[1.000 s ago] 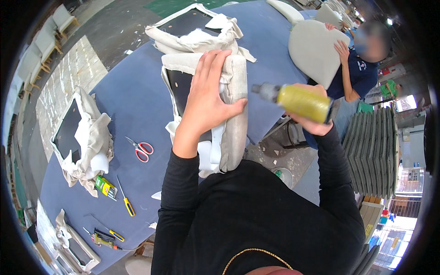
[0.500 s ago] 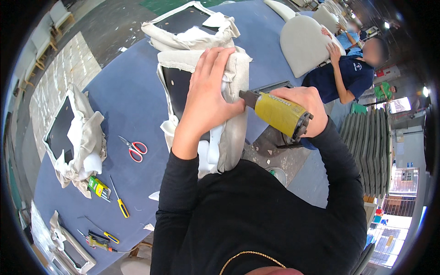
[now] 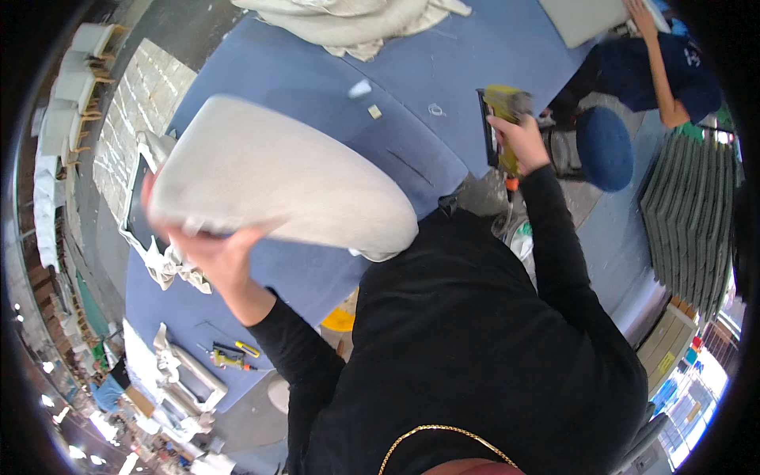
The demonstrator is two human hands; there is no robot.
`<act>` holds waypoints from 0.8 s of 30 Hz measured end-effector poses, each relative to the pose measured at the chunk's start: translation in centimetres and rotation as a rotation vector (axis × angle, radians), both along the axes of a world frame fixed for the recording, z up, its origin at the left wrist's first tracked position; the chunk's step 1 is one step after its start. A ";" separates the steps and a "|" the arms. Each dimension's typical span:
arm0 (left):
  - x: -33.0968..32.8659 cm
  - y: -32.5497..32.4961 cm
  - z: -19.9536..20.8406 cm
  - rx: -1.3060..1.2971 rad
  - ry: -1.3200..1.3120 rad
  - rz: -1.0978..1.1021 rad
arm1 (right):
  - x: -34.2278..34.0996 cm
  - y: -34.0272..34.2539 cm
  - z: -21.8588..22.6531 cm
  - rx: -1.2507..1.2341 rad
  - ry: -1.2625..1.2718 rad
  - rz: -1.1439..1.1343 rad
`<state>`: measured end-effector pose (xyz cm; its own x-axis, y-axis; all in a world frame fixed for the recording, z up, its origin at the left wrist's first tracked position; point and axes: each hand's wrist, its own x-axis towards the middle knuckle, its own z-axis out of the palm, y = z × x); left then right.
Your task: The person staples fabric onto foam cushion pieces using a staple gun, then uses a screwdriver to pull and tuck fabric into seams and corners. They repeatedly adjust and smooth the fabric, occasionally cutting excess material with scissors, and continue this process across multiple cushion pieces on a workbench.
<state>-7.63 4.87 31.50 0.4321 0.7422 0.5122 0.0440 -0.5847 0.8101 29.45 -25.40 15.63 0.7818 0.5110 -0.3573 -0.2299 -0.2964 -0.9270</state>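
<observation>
A beige padded upholstered piece (image 3: 277, 174) is held up over the blue table, its smooth fabric face toward me. My left hand (image 3: 218, 257) is closed on its near left edge, the thumb over the fabric; some fingers are blurred or hidden. Its rounded right end comes close to my body. Off to the right, my right hand (image 3: 524, 144) wraps round the handle of a yellow-green staple gun (image 3: 507, 101). An orange fitting joins its lower end to a hose. The gun is apart from the upholstered piece.
The blue table (image 3: 427, 71) carries another beige fabric-covered piece (image 3: 356, 24) at the far side. A second power tool (image 3: 229, 362) lies lower left. To the right are a blue round stool (image 3: 604, 149), stacked grey panels (image 3: 687, 222) and a person (image 3: 645, 71) touching a light panel.
The upholstered piece has been turned over from its open black underside and swung left in my left hand. My right hand has drawn the staple gun away from it, up and outward.
</observation>
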 end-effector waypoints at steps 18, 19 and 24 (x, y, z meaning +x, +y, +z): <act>-1.1 -7.2 0.8 0.228 0.208 0.719 | -8.4 11.6 -18.1 -0.378 -0.847 0.890; -0.3 -7.9 1.7 0.192 0.181 0.718 | -7.6 11.7 -19.2 -0.308 -0.766 0.721; -0.6 -11.8 4.0 0.164 0.291 0.624 | -7.4 14.2 -2.3 0.319 -0.270 0.363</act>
